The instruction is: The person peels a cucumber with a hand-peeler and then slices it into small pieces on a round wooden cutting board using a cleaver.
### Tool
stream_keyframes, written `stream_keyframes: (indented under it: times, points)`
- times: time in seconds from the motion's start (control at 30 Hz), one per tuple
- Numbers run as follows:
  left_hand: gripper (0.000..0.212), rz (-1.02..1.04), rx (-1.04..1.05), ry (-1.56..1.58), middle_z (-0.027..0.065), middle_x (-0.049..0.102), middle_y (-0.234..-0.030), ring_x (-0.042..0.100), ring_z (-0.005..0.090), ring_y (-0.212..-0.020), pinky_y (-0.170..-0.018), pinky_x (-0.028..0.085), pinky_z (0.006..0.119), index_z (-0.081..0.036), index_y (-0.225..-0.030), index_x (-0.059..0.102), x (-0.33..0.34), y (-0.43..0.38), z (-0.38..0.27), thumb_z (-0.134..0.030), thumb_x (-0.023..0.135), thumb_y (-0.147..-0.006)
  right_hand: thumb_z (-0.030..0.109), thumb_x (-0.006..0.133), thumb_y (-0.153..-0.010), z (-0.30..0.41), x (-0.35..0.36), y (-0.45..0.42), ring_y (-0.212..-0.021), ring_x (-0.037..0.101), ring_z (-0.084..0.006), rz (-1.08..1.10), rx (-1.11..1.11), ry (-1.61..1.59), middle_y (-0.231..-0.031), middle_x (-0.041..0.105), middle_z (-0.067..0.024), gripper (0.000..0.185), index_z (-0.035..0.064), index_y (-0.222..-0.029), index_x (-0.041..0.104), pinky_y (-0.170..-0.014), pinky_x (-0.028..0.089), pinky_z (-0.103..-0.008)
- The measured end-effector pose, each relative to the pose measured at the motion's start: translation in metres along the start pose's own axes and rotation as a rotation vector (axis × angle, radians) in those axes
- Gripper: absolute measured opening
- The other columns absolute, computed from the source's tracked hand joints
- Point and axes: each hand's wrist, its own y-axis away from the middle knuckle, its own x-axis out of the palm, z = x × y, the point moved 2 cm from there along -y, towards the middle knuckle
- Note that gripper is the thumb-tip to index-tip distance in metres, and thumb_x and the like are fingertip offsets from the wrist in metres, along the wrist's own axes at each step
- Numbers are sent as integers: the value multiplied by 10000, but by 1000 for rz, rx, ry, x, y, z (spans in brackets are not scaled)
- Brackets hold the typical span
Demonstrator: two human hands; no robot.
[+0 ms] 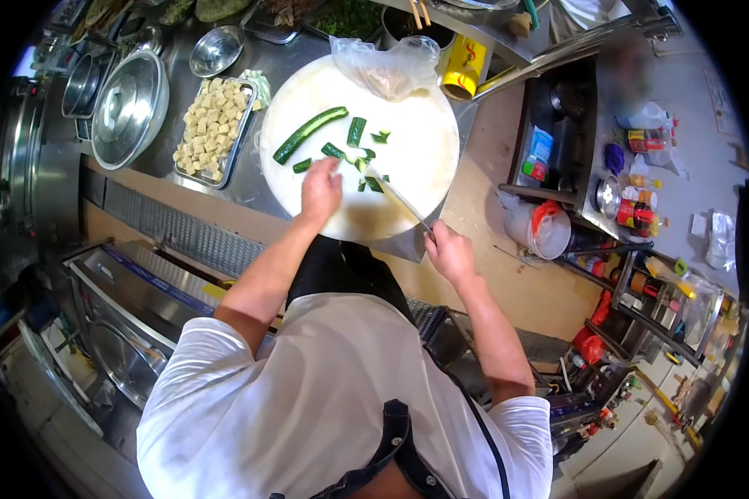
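On the round white cutting board point(412, 137) lie a long split piece of cucumber point(310, 133), a shorter cucumber section point(356, 132) and several small cut pieces. My right hand point(449, 249) is closed on the handle of a kitchen knife point(406, 201), whose blade reaches up and left to the small pieces near the board's middle. My left hand point(322, 190) is at the left of the blade, its fingertips by the cucumber pieces; whether they grip one cannot be told. A clear plastic bag point(390, 67) with something pale inside rests on the board's far edge.
Left of the board stand a metal tray point(232, 163) of pale cubes point(210, 128), a steel bowl point(216, 51) and a large lidded basin point(130, 110). A yellow can point(464, 67) stands at the far right edge. A white bucket point(540, 229) is on the right, below a side counter with bottles.
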Motion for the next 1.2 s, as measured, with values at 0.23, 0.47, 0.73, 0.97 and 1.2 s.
stream_keyframes:
  times: [0.23, 0.47, 0.73, 0.97, 1.2]
  points:
    - [102, 422, 196, 184, 110, 702, -989, 648, 255, -947, -851, 513, 366, -28, -988, 698, -38, -35, -54, -80, 650, -914, 138, 711, -806, -6, -6, -16, -667, 666, -272, -61, -231, 203, -750, 603, -76, 190, 113, -877, 537, -598, 550, -402]
    - [173, 778, 451, -255, 138, 690, -1057, 609, 346, -1063, -946, 483, 443, -52, -1007, 714, 18, -67, -43, -163, 609, -926, 151, 706, -823, -4, -14, -22, -674, 672, -258, -51, -288, 264, -756, 610, -76, 179, 110, -875, 540, -586, 542, -381]
    - [616, 580, 483, -484, 154, 583, -1317, 577, 337, -1202, -997, 494, 421, -55, -1358, 545, 0, -128, -29, -108, 745, -777, 209, 713, -864, 1, 10, -4, -780, 679, -367, 270, -37, -131, -840, 696, -130, 217, 102, -998, 581, -664, 530, -472]
    - [646, 735, 353, -629, 145, 546, -1380, 566, 349, -1220, -1020, 488, 419, -67, -1375, 517, -6, -141, -55, -98, 714, -760, 249, 714, -860, -27, 9, -58, -810, 670, -381, 473, -28, -224, -850, 692, -160, 254, 102, -1035, 605, -713, 523, -464]
    - [561, 607, 482, -445, 119, 597, -1306, 565, 335, -1216, -1000, 492, 415, -81, -1306, 585, -17, -135, -33, 30, 616, -757, 243, 723, -862, -52, -18, -92, -831, 678, -363, 445, 61, -191, -865, 700, -159, 255, 106, -1058, 634, -743, 523, -446]
